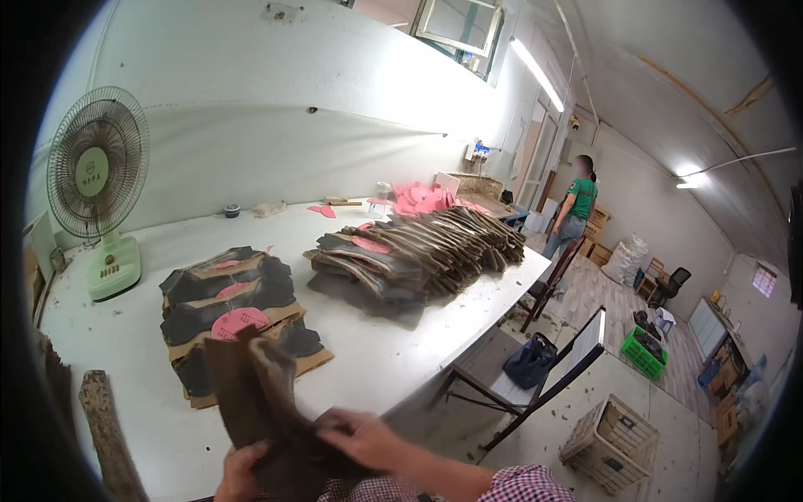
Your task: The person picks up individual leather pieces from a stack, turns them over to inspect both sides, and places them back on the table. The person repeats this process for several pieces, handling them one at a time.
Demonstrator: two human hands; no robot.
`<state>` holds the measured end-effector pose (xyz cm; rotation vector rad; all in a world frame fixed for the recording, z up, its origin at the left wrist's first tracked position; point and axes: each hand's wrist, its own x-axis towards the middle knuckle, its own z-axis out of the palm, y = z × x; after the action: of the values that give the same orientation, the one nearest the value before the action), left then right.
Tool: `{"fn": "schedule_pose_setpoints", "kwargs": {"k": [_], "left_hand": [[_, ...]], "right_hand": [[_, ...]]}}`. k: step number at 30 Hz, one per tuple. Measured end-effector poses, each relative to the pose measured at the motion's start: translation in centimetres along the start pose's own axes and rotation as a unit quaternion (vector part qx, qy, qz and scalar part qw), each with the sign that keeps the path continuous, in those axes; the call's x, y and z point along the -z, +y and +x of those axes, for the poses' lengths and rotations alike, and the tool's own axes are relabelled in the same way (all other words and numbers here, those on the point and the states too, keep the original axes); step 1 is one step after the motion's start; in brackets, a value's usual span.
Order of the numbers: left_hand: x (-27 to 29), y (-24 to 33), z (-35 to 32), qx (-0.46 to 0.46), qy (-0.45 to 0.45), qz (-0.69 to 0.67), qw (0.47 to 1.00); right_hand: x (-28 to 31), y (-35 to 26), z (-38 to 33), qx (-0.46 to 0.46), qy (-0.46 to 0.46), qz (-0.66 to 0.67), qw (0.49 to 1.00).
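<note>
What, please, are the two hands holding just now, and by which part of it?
Both hands hold a dark brown material piece at its lower end: left hand at the bottom edge, right hand on its right side.

Two stacks of dark cut pieces lie on the one white table: a low stack on cardboard and a long fanned stack; the pieces in each are too many to count. One pile of pink pieces sits behind. One green desk fan stands at the left. Two folding chairs stand beside the table, one holding one dark bag. One white basket and one green crate rest on the floor. One other person stands at the back.
</note>
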<state>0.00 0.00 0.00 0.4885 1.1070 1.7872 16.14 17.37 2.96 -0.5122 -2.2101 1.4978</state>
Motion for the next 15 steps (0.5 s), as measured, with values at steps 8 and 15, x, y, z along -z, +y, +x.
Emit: {"fn": "schedule_pose_setpoints", "kwargs": {"k": [8,15], "left_hand": [[3.8,-4.0,-0.5,0.097,0.068,-0.083,0.99],[3.4,-5.9,-1.5,0.071,0.069,-0.202,0.974]], "right_hand": [[1.8,2.5,-1.1,-0.148,0.008,0.139,0.979],[0.2,5.3,0.5,-0.041,0.138,-0.039,0.989]]}}
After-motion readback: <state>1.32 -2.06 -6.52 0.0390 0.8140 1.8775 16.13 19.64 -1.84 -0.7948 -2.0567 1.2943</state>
